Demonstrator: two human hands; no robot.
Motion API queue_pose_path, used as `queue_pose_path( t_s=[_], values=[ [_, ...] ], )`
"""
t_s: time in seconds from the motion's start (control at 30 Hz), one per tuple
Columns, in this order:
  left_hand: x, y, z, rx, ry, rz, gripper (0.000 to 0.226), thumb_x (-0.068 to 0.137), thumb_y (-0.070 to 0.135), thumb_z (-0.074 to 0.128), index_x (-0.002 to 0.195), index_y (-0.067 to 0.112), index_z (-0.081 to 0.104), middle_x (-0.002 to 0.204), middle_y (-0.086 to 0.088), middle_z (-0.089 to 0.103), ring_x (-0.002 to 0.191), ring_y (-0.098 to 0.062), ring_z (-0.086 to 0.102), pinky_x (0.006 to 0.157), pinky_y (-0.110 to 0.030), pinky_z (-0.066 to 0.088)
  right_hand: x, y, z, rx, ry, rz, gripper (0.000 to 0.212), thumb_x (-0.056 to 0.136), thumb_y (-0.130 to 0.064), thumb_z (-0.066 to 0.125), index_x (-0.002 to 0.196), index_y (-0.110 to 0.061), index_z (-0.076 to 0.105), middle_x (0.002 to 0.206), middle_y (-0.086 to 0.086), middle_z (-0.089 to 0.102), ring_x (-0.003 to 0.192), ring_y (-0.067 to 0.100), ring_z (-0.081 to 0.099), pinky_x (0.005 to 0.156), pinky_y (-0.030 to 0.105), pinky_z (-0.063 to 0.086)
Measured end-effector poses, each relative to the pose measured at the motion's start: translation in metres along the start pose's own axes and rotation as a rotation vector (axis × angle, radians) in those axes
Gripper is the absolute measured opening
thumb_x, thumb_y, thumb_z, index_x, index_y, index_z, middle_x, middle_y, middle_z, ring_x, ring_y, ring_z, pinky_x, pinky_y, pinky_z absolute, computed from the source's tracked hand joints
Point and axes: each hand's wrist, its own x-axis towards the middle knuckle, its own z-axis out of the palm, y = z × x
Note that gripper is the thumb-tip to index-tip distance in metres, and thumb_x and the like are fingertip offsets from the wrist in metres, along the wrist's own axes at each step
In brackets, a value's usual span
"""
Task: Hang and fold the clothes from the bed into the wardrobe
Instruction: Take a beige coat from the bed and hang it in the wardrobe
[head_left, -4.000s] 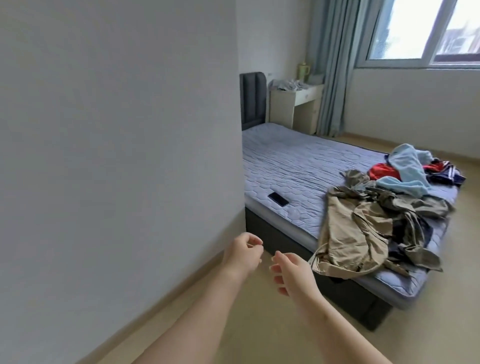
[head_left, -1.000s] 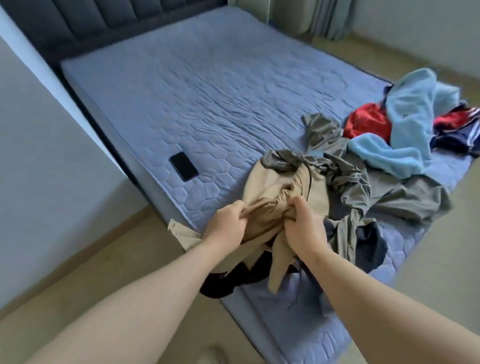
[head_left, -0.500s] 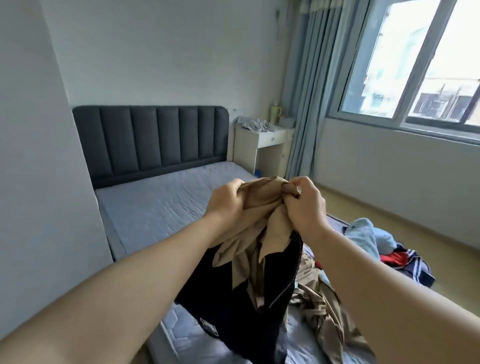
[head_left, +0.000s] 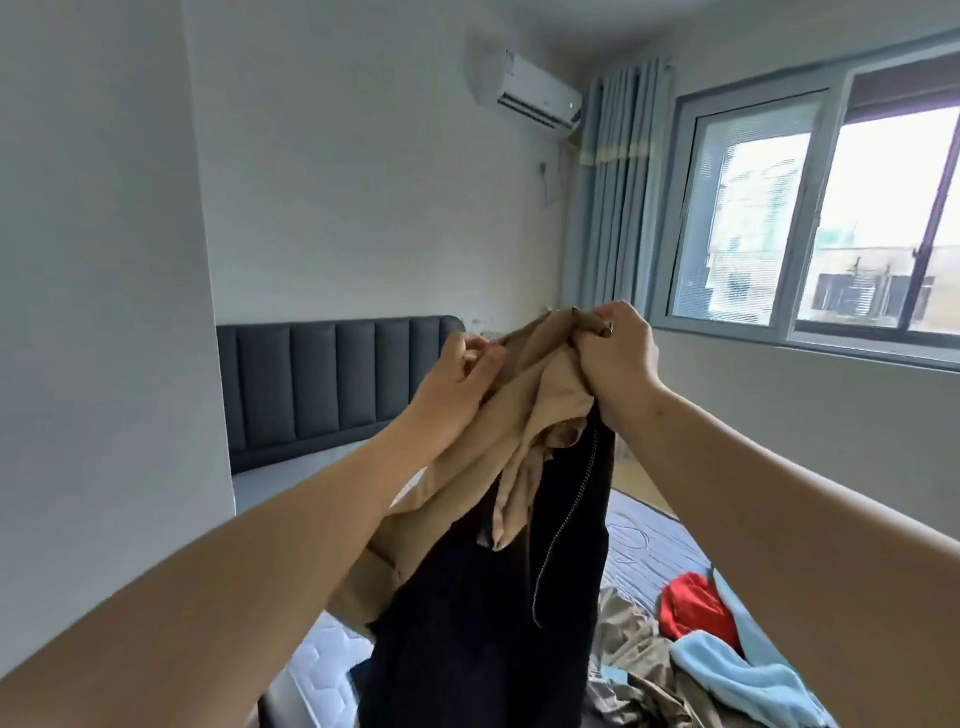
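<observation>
A tan garment (head_left: 540, 395) hangs bunched in front of me at chest height, above the bed (head_left: 644, 551). My right hand (head_left: 613, 358) grips its top edge. My left hand (head_left: 457, 384) pinches the cloth just to the left of that. A dark navy zip-up garment (head_left: 478, 623) dangles beneath the tan one, caught up with it; its zipper runs down the right side. Lower right on the mattress lie a red piece (head_left: 696, 608), a light blue piece (head_left: 748, 680) and a crumpled olive-grey piece (head_left: 634, 654).
A dark padded headboard (head_left: 332, 384) stands against the far wall. A white wall (head_left: 104, 312) juts out close on my left. Blue-grey curtains (head_left: 618, 197) hang by the window (head_left: 831, 218) on the right, with an air conditioner (head_left: 524, 88) high on the wall.
Both hands took hold of the tan garment on the bed and lifted it up, the navy garment rising with it. In the last half second it went a little higher.
</observation>
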Motion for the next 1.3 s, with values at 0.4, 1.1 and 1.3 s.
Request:
queue_pose_path(
  t_s=[0.4, 1.1, 1.3],
  values=[
    [-0.056, -0.066, 0.011, 0.363, -0.457, -0.672, 0.082, 0.073, 0.023, 0.065, 0.137, 0.018, 0.015, 0.113, -0.009, 0.05, 0.103, -0.027, 0.053, 0.076, -0.037, 0.051, -0.016, 0.026, 0.018, -0.013, 0.04, 0.209, 0.02, 0.083, -0.005, 0.047, 0.09, -0.021, 0.057, 0.075, -0.008, 0.047, 0.064, 0.005, 0.044, 0.05, 0.019, 0.035],
    [0.01, 0.004, -0.021, 0.069, -0.061, -0.139, 0.023, 0.079, 0.0, 0.067, 0.068, 0.018, 0.058, 0.074, -0.001, 0.061, 0.077, -0.016, 0.055, 0.075, -0.027, 0.045, -0.051, 0.043, 0.02, 0.151, -0.695, 0.252, 0.063, 0.074, -0.001, 0.065, 0.123, -0.032, 0.043, 0.112, -0.002, 0.055, 0.098, 0.015, 0.057, 0.073, 0.019, 0.049],
    [0.005, -0.007, -0.041, 0.281, -0.094, -0.101, 0.018, 0.073, 0.013, 0.076, 0.073, 0.025, 0.062, 0.082, 0.003, 0.067, 0.083, -0.013, 0.061, 0.077, -0.025, 0.049, -0.056, 0.06, 0.03, -0.198, -0.56, 0.062, 0.027, 0.087, -0.015, 0.058, 0.063, -0.028, 0.059, 0.066, -0.011, 0.058, 0.072, 0.013, 0.054, 0.069, 0.023, 0.044]
  ],
)
